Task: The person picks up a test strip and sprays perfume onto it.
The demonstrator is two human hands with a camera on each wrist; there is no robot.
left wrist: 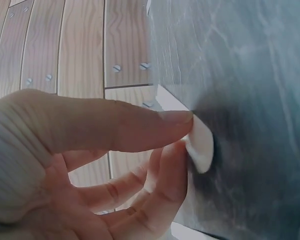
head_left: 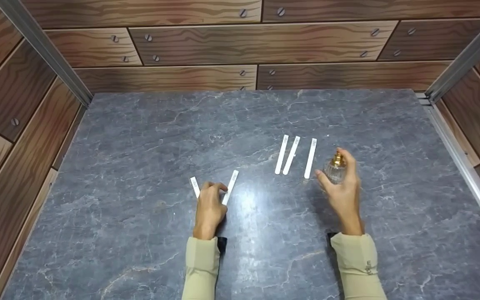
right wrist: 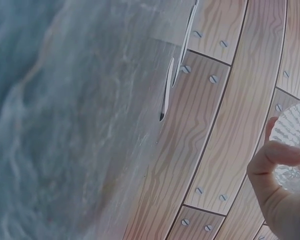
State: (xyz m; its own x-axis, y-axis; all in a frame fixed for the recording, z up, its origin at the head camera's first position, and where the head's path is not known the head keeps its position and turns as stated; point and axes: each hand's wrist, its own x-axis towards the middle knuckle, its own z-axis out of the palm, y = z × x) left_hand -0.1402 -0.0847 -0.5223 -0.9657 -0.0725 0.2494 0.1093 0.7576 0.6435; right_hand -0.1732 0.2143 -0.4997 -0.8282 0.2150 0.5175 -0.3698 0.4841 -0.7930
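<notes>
1. My right sleeve [head_left: 358, 254]: pale green, dark lettering, too small to read.
2. My left hand [head_left: 211, 206]: thumb and finger pinching a flat white strip [head_left: 232, 183] near its rounded end. Second strip [head_left: 195, 186] just left. Grey print on both, illegible.
3. My right hand [head_left: 345, 189]: curled round ribbed glass bottle [head_left: 335, 171], fingertip at gold sprayer [head_left: 338, 159].
4. Three more strips [head_left: 291, 155]: left of bottle, on grey marbled table [head_left: 140, 146].
5. Plank-patterned wall [head_left: 256, 41] behind, with screw heads.
</notes>
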